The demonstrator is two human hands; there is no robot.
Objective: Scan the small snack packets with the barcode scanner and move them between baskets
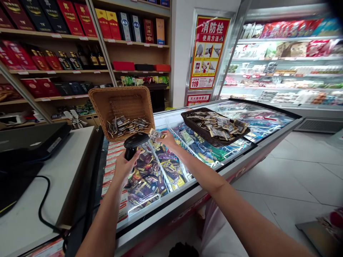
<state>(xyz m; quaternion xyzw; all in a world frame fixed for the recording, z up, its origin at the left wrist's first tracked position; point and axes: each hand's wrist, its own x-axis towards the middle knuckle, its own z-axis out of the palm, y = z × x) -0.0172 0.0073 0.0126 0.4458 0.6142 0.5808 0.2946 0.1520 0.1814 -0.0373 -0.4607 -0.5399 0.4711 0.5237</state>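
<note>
My left hand (126, 165) is wrapped round the handle of a black barcode scanner (136, 140), whose head points toward my other hand. Between the fingers of my right hand (169, 139) is a small clear packet (155, 134), held just beyond the scanner's head. A tan wicker basket (98, 103) is tilted up behind the scanner, with many small packets (125, 125) lying in it. To the right, a dark brown wicker tray (199, 135) holds a heap of similar packets (221, 123). Both containers rest on the glass top of a chest freezer.
The chest freezer (160, 206) holds wrapped ice creams under its glass, parted by white wire dividers (160, 166). A counter (71, 157) at the left carries a black device (29, 141) and a cable (44, 203). Shelves of boxes (71, 16) stand behind; a lit display fridge (284, 62) is at the right.
</note>
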